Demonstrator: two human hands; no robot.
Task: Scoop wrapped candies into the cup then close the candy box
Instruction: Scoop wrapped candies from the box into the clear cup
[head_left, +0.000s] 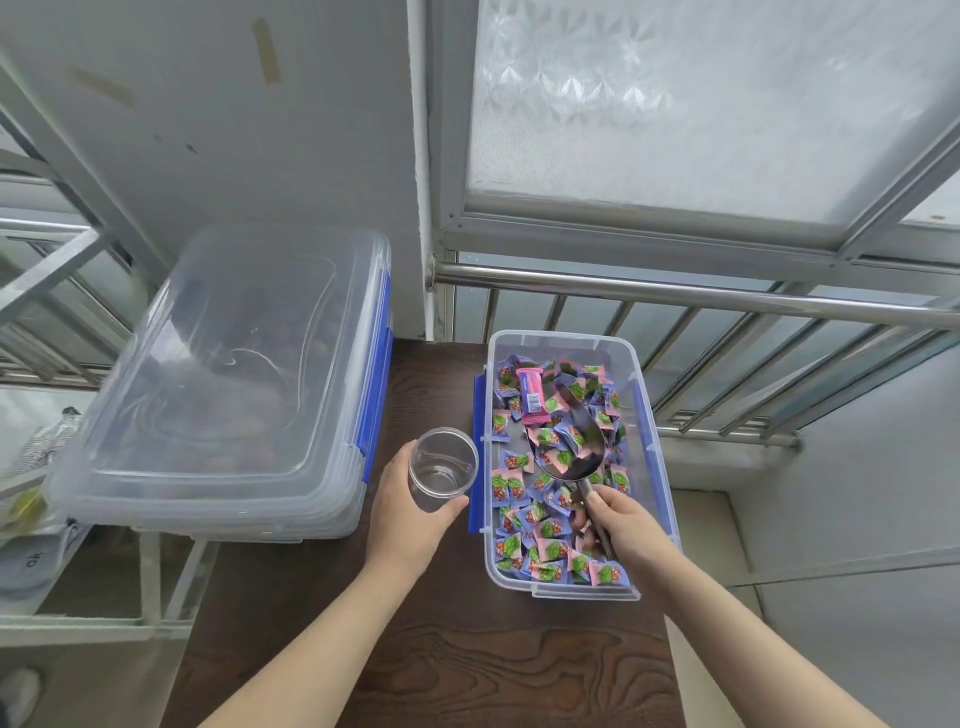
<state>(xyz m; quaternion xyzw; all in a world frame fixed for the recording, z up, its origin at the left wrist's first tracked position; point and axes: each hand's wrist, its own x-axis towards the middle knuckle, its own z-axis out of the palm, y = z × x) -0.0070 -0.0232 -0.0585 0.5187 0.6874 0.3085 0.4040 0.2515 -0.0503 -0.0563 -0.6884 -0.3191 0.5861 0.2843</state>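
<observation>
An open clear candy box (647, 415) with blue latches stands on the dark wooden table (426, 665), filled with several purple, pink and green wrapped candies (550, 535). My right hand (623, 525) grips the handle of a metal scoop (576, 441), whose bowl holds a few candies above the box. My left hand (410, 509) holds an empty clear plastic cup (441, 467) upright just left of the box. A longer pink bar (532, 397) lies among the candies near the far end.
A larger clear lidded container (223, 384) with blue latches sits to the left, partly overhanging the table. Behind the table are a metal railing (675, 296) and a frosted window. A metal rack stands at far left.
</observation>
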